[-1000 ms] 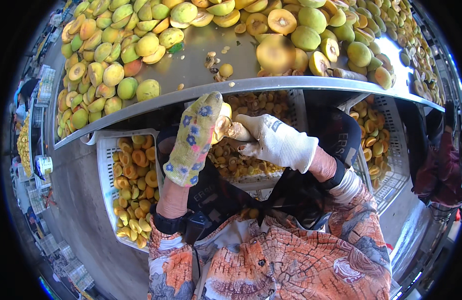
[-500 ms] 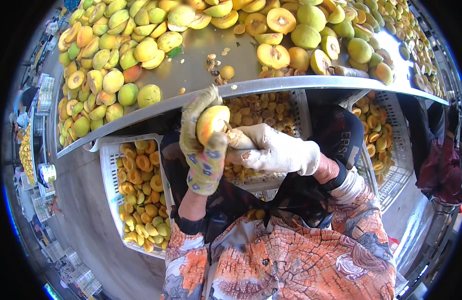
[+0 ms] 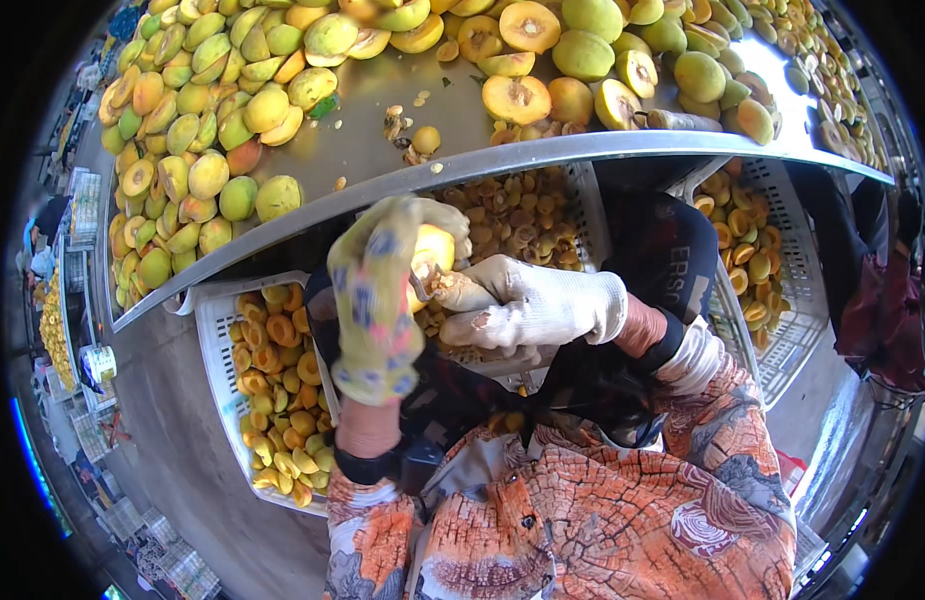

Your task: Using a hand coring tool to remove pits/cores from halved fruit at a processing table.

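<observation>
Metal made up the bare middle of the broad table point(image 3: 382, 85), which bore a left heap point(image 3: 206, 175) and a right heap point(image 3: 585, 55) of yellow-green fruit, some pieces whole and some cut. Next in size came the person's orange patterned jacket point(image 3: 582, 500), then three white crates below the table's rim: the left crate point(image 3: 215, 335) and right crate point(image 3: 800, 300) held halved fruit, the middle crate point(image 3: 589, 215) small brownish pieces.

Over that middle crate the two gloved hands met. The left hand point(image 3: 372, 300), in a flowered glove and somewhat blurred, had its fingers curled round a yellow fruit point(image 3: 435, 248). The right hand point(image 3: 542, 305), in a white glove, had its fingers closed on what looked like a short tan handle point(image 3: 467, 293), its far end against the fruit; whatever tip it carried was hidden.

A slip seemed the chief danger: if soft flesh gave way suddenly, the tip could have run through into the left glove, which lay close behind. Juice on the gloves might have loosened either grip, and a freed fruit would have dropped among the brownish pieces. The left hand, near the rim, could also have knocked it. Smallest of all, a green leaf point(image 3: 323, 107) lay beside the left heap.
</observation>
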`<move>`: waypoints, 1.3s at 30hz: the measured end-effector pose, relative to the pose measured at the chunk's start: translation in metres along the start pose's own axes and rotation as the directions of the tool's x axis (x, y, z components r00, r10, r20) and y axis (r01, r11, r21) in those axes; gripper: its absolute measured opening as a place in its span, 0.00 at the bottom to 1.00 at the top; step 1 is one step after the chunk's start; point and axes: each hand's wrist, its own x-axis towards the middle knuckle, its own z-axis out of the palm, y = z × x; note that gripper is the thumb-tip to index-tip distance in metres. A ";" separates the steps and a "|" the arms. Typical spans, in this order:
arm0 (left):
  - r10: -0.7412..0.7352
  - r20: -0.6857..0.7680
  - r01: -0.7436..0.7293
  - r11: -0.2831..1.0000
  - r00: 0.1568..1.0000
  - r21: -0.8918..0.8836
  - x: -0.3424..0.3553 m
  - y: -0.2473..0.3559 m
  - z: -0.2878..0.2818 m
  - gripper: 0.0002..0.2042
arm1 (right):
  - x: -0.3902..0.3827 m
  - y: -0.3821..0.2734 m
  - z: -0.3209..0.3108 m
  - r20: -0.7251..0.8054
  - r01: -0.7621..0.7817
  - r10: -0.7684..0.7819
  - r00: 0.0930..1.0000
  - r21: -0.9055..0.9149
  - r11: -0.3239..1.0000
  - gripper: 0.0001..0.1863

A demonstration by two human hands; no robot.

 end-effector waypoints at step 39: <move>-0.265 -0.100 0.223 0.926 0.959 -0.305 -0.003 0.000 0.005 0.23 | 0.000 -0.008 0.012 0.149 -0.073 0.020 0.989 0.361 0.930 0.16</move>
